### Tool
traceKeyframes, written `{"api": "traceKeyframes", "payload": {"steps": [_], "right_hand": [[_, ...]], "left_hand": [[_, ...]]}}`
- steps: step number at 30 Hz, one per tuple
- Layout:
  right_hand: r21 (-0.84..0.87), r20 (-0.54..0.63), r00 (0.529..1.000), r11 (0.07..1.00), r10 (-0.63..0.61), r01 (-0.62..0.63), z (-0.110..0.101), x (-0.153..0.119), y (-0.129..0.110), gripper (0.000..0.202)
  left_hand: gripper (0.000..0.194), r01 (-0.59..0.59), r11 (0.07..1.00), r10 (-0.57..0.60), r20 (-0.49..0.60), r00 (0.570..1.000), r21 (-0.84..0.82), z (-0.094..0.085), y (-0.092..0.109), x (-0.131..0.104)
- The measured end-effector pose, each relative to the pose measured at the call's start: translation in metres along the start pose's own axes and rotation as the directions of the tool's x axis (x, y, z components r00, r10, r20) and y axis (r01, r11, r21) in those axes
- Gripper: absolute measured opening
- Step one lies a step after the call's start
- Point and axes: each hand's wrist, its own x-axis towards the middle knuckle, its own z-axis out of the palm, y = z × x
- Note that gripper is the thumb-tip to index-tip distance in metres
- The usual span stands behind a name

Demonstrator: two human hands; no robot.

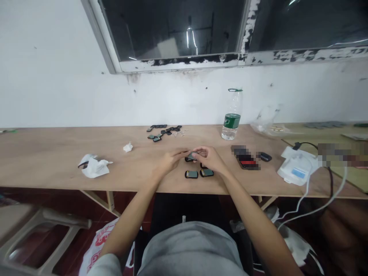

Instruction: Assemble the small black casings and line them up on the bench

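Above the tabletop, in front of me, a small black-framed module with a grey face sits between my two hands. My right hand pinches it from the right, thumb against the grey face. From the left, the straight fingers of my left hand meet its edge; the thumb is hidden. Nearer to me lie a similar rounded module with a grey-green face and another such module. A further dark piece is partly covered by my right hand.
Several more black modules lie at the back beside small whitish bits. A water bottle stands back right. Crumpled tissue is on the left. A blurred phone, a dark fob-like object and a white packet with cables are right.
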Motion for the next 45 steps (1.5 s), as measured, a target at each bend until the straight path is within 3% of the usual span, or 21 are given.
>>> {"api": "traceKeyframes", "payload": {"steps": [12,18,22,25,29,31,36,41,45], "right_hand": [[0.035,-0.016,0.999,0.998,0.052,-0.051,0.001,0.003,0.008,0.03],[-0.339,-0.02,1.0,0.941,0.003,-0.009,0.002,0.005,0.022,0.013],[-0.517,0.009,1.0,0.856,-0.009,0.013,0.005,0.005,0.031,0.011],[-0.593,0.01,1.0,0.805,0.002,0.004,0.008,0.004,0.028,0.01],[-0.667,-0.003,1.0,0.745,-0.017,0.011,0.01,0.002,0.02,0.012],[-0.695,-0.013,1.0,0.719,-0.026,0.01,0.007,0.002,0.017,0.015],[-0.72,-0.036,0.999,0.694,-0.016,-0.015,-0.016,-0.001,0.014,0.017],[-0.76,-0.021,0.988,0.64,0.151,-0.114,-0.045,-0.005,0.021,0.014],[-0.787,0.005,0.969,0.598,0.247,-0.149,-0.055,-0.005,0.03,0.023]], "left_hand": [[0.032,0.083,0.995,-0.081,0.033,0.996,-0.06,-0.003,0.003,0.003],[0.031,0.29,0.954,-0.293,-0.027,0.956,-0.081,-0.016,-0.009,0.0],[0.027,0.365,0.929,-0.363,0.041,0.931,-0.065,-0.03,-0.025,-0.006],[0.025,0.44,0.895,-0.424,0.17,0.889,-0.07,-0.033,-0.041,-0.015],[0.038,0.582,0.809,-0.525,0.347,0.777,-0.079,-0.025,-0.057,-0.025],[0.035,0.612,0.786,-0.544,0.38,0.748,-0.081,-0.02,-0.061,-0.027],[0.036,0.598,0.79,-0.509,0.402,0.761,-0.131,-0.019,-0.062,-0.026],[0.027,0.511,0.858,-0.472,0.324,0.82,-0.045,-0.03,-0.06,-0.026],[0.028,0.487,0.873,-0.468,0.302,0.83,0.013,-0.035,-0.06,-0.027]]}}
